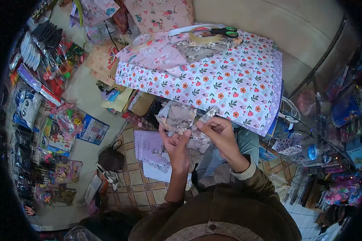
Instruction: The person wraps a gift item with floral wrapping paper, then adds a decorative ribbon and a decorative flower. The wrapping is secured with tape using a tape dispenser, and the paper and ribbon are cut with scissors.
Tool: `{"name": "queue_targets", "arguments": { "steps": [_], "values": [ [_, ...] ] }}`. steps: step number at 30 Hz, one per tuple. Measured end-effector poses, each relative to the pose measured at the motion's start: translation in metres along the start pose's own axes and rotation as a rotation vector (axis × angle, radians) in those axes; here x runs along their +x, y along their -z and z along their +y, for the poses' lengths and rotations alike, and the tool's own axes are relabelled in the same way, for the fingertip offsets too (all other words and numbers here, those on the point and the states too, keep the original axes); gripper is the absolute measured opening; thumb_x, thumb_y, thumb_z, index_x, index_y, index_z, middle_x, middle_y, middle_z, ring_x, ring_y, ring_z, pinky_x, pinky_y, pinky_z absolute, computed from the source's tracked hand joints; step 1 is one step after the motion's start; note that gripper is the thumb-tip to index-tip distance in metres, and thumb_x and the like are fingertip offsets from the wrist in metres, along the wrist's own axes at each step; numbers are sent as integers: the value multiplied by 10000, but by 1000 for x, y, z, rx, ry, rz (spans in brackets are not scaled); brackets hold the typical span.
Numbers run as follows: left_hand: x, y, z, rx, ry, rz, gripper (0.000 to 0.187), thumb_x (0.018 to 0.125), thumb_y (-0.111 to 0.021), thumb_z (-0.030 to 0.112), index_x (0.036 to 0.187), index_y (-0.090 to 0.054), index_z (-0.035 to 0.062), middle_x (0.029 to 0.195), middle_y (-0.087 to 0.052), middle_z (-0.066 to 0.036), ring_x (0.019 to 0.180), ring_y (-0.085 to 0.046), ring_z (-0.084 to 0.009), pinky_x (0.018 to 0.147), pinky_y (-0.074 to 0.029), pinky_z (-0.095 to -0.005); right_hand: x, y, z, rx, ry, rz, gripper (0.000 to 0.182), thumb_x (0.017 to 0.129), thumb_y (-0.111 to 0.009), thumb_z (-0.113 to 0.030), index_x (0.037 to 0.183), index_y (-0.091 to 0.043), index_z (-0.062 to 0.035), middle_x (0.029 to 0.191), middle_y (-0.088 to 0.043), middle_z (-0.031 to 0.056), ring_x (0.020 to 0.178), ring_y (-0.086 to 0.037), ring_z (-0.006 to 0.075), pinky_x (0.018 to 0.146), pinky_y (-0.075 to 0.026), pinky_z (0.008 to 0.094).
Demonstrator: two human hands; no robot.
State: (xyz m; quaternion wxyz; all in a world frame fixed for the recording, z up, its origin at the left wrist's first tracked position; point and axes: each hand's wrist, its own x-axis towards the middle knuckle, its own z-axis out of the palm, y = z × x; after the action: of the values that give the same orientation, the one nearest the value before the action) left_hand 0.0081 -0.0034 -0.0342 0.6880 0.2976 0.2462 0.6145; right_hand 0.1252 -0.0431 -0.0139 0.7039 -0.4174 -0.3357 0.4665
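Observation:
My left hand [175, 145] and my right hand [220, 133] both grip a folded piece of grey patterned paper [180, 117], held up in front of me near the table's front edge. The left hand pinches its lower left part. The right hand pinches its right edge between thumb and fingers. Just beyond it lies a large sheet of floral wrapping paper [221, 80] with red and orange flowers, draped over the table. Part of the grey paper is hidden behind my fingers.
Scissors with green and black handles [225, 31] and tape rolls [205, 36] lie at the table's far end on more patterned sheets. A purple paper stack [149, 148] lies on the tiled floor. Packaged goods hang on the left [56, 120] and right [346, 108].

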Motion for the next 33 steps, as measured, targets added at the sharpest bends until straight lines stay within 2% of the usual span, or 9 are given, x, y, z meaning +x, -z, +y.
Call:
{"name": "queue_targets", "arguments": {
  "steps": [8,11,17,20,23,26,29,32,33],
  "values": [
    [2,1,1,27,-46,-50,937,769,-624,-147,1458,-40,101,1123,-558,-179,941,-586,-168,804,-479,-278,2,5,-6,-32,-82,-56,86,816,-717,-88,821,-678,-11,808,-675,21,725,-586,42,647,-437,189],
    [1,1,3,96,-59,-36,952,772,-619,-149,1459,-9,100,1061,-584,-170,907,-594,-160,776,-481,-266,2,7,-4,-175,-11,-62,73,813,-718,-79,809,-673,-22,799,-673,18,727,-582,38,648,-432,181],
    [-3,-7,14,37,-92,-83,980,773,-632,-132,1454,36,90,993,-611,-159,872,-593,-144,739,-471,-251,3,-2,-12,62,-168,-105,98,829,-701,-80,878,-630,-33,809,-651,7,716,-554,30,625,-415,183],
    [-3,-2,19,183,-142,-92,990,770,-651,-115,1450,41,86,964,-630,-152,852,-592,-137,741,-463,-247,8,2,-2,45,-151,-189,106,851,-682,-98,885,-608,-30,815,-620,-12,731,-539,28,625,-403,183],
    [-1,11,17,412,-216,5,987,769,-660,-108,1446,31,85,953,-643,-149,842,-594,-139,741,-458,-245,5,4,1,-269,-12,-126,126,869,-668,-134,850,-601,-29,787,-589,-25,755,-527,33,656,-406,203],
    [8,10,21,365,-211,113,974,772,-661,-105,1444,18,86,961,-644,-156,829,-597,-144,738,-458,-245,0,1,-17,-501,138,-197,120,852,-673,-143,862,-617,-37,797,-603,9,738,-563,103,682,-415,235],
    [12,17,23,374,-217,112,969,775,-661,-101,1444,14,88,968,-642,-163,840,-595,-142,737,-454,-238,-10,-8,-29,-975,489,-140,102,813,-680,-112,883,-632,-55,849,-619,58,757,-602,206,714,-429,267],
    [11,17,23,386,-244,109,969,776,-665,-96,1444,13,88,923,-652,-146,814,-598,-135,709,-451,-226,-14,-19,-35,-1006,655,-24,143,773,-688,-77,907,-643,-55,901,-623,86,778,-606,273,694,-449,301],
    [10,17,24,400,-242,89,970,776,-666,-95,1445,14,87,904,-655,-138,799,-598,-129,698,-447,-220,-14,-21,-33,-945,636,-20,149,767,-692,-74,907,-645,-51,894,-623,87,775,-606,271,684,-453,314]
  ]
}}
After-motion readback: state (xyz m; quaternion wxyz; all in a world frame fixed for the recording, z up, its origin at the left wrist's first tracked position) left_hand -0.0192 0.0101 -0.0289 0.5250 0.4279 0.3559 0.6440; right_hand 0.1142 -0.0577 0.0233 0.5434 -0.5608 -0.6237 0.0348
